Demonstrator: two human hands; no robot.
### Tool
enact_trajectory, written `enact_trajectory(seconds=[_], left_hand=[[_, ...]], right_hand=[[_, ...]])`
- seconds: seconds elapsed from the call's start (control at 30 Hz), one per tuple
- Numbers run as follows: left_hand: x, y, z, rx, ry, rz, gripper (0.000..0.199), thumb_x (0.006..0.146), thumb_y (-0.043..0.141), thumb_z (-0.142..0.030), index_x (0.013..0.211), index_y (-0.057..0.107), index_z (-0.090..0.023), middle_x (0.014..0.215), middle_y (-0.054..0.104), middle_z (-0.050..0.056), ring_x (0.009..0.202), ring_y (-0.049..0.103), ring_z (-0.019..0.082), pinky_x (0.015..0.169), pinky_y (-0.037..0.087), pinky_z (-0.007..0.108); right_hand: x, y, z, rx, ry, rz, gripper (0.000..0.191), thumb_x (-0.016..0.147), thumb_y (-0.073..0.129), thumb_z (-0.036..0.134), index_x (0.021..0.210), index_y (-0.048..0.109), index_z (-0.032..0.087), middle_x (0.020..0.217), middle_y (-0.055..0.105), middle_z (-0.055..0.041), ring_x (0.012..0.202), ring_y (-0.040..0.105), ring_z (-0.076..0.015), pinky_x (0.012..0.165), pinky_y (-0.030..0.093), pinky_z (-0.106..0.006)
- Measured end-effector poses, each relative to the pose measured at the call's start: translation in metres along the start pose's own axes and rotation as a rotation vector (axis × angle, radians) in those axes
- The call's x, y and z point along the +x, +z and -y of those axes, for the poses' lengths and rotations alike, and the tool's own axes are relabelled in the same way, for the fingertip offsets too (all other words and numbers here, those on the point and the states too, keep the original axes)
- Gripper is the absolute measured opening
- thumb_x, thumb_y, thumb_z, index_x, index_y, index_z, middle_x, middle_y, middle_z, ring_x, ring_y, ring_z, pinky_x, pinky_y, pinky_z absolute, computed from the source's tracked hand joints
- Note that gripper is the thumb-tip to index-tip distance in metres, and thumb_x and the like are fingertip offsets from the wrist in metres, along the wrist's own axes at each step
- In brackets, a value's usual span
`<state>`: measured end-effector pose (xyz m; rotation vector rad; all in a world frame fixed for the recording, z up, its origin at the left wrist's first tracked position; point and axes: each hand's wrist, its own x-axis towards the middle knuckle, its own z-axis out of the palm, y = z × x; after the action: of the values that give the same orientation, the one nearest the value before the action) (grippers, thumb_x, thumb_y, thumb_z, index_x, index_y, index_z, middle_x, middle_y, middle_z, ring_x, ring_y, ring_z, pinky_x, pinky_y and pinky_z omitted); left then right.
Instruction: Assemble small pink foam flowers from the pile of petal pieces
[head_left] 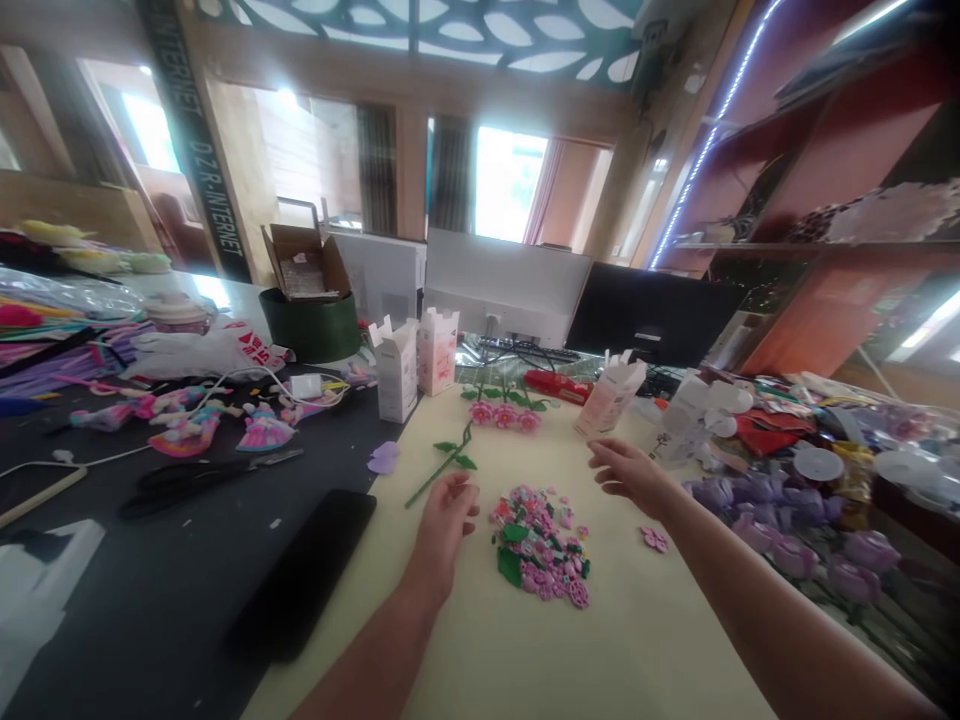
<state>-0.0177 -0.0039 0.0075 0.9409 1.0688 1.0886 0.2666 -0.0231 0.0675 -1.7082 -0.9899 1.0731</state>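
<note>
My left hand [448, 520] is just left of a pile of pink and green toy brick pieces [544, 555], its fingers loosely curled and apart, with nothing visible in them. A green stem with leaves [442, 465] lies just beyond it, close to the fingers. My right hand [626, 470] hovers to the right of the pile, in front of an opened pink-and-white box [611, 392]. Its fingers reach leftward, apart and holding nothing. Built pink flowers [505, 416] with green leaves lie farther back. A small pink petal piece [654, 540] sits apart near my right forearm.
Two opened boxes [397, 372] stand at the back left. A black phone-like slab [307, 575] and black scissors [195, 478] lie on the dark mat. Purple flowers [795, 540] crowd the right side. Monitors [506, 285] line the back, with a red item [559, 386] in front.
</note>
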Motion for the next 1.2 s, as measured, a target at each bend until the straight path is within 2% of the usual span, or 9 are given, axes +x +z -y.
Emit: enact_trajectory(seconds=[0.2,0.37,0.53,0.67,0.73,0.87,0.97,1.1,1.2], left_hand=[[-0.007,0.002,-0.012,-0.093,-0.075,0.075,0.037,0.077,0.062,-0.043,0.109,0.056,-0.025,0.121,0.056,0.005,0.101,0.053,0.019,0.072,0.043,0.027],[-0.019,0.011,-0.025,-0.002,0.087,-0.038,0.032,0.076,0.065,-0.036,0.105,0.058,-0.024,0.121,0.056,0.007,0.104,0.052,0.02,0.075,0.043,0.027],[-0.028,0.016,-0.05,-0.273,-0.166,0.055,0.036,0.074,0.065,-0.038,0.106,0.056,-0.024,0.114,0.057,0.008,0.095,0.058,0.022,0.066,0.049,0.031],[-0.034,0.016,-0.081,-0.164,0.4,-0.138,0.038,0.075,0.067,-0.035,0.111,0.056,-0.028,0.121,0.054,0.005,0.102,0.055,0.018,0.073,0.048,0.024],[-0.035,0.014,-0.087,-0.131,0.456,-0.214,0.041,0.075,0.067,-0.032,0.114,0.056,-0.028,0.124,0.053,0.006,0.106,0.053,0.019,0.075,0.047,0.023],[-0.032,0.001,-0.082,-0.281,-0.112,-0.035,0.028,0.078,0.062,-0.032,0.102,0.059,-0.02,0.112,0.058,0.01,0.092,0.059,0.021,0.065,0.049,0.03],[-0.033,-0.015,-0.076,-0.271,0.235,-0.269,0.036,0.077,0.065,-0.03,0.111,0.056,-0.03,0.119,0.056,0.002,0.096,0.057,0.015,0.067,0.046,0.023],[-0.048,-0.02,-0.063,-0.334,-0.23,-0.155,0.024,0.081,0.057,-0.03,0.103,0.059,-0.022,0.108,0.06,0.007,0.082,0.059,0.016,0.063,0.046,0.028],[-0.057,-0.011,-0.05,-0.167,-0.076,-0.051,0.032,0.079,0.062,-0.036,0.109,0.058,-0.027,0.11,0.061,0.005,0.09,0.059,0.018,0.066,0.046,0.026]], right_hand=[[-0.018,-0.011,0.028,-0.064,-0.165,0.435,0.04,0.084,0.061,0.047,0.115,0.059,0.021,0.097,0.063,-0.0065,0.074,0.06,-0.0127,0.064,0.051,-0.024],[-0.018,-0.011,0.026,0.081,-0.182,0.313,0.048,0.083,0.059,0.054,0.12,0.056,0.023,0.093,0.062,-0.0052,0.069,0.059,-0.0113,0.058,0.049,-0.022],[-0.031,-0.001,0.027,-0.046,-0.169,0.449,0.055,0.082,0.062,0.052,0.127,0.052,0.023,0.101,0.065,-0.0097,0.075,0.063,-0.0163,0.062,0.052,-0.028],[-0.035,0.001,0.034,0.327,-0.346,0.337,0.053,0.086,0.051,0.057,0.131,0.046,0.029,0.1,0.063,-0.0054,0.071,0.06,-0.0128,0.06,0.051,-0.025],[-0.038,0.007,0.031,0.29,-0.237,0.239,0.046,0.087,0.054,0.053,0.123,0.052,0.025,0.092,0.063,-0.0053,0.067,0.059,-0.0124,0.057,0.051,-0.024],[-0.058,0.034,0.021,0.159,-0.19,0.672,0.05,0.086,0.054,0.054,0.122,0.054,0.02,0.095,0.063,-0.0086,0.073,0.063,-0.015,0.062,0.052,-0.027],[-0.082,0.063,0.012,0.274,-0.279,0.768,0.05,0.086,0.051,0.059,0.118,0.056,0.021,0.088,0.063,-0.0046,0.063,0.06,-0.0105,0.054,0.049,-0.022],[-0.104,0.097,-0.001,0.074,-0.137,1.139,0.05,0.071,0.075,0.047,0.111,0.062,0.019,0.084,0.064,-0.0022,0.062,0.06,-0.0093,0.057,0.048,-0.02],[-0.099,0.094,-0.011,0.171,-0.17,1.255,0.057,0.07,0.073,0.053,0.109,0.065,0.013,0.081,0.065,-0.0053,0.061,0.059,-0.0109,0.056,0.047,-0.022]])
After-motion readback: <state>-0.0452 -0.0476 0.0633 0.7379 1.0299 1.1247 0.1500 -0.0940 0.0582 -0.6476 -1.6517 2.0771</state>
